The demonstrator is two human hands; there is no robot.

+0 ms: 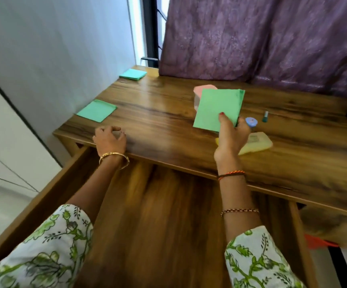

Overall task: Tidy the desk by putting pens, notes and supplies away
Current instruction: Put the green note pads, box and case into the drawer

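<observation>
**— What have you got hold of there?**

My right hand (229, 135) has a green note (218, 110) pinched between thumb and curled fingers, lifted clear of the worktop (158, 113) and tilted up toward me. I hold it by its near corner so the sheet hangs free and I can carry it to the open drawer (158, 215) below me, which I judge is where it belongs.

**— And the other hand?**

My left hand (110, 140) rests at the worktop's front edge, fingers loosely curled, holding nothing. I think it steadies me above the drawer.

**— What is left to tidy?**

Two more teal notes: one (96, 110) near the left edge, another (133, 74) at the far corner by the wall. Behind my held note sits a pink-topped container (206, 88), mostly hidden. Just beside my right hand lie a small blue round thing (251, 122), a little dark-green bottle (265, 117) and a yellow case (255, 143), blurred.

**— And the room?**

Wood-grain worktop, pale wall (54, 48) on the left, a purple curtain (262, 38) hanging behind onto the far edge.
</observation>
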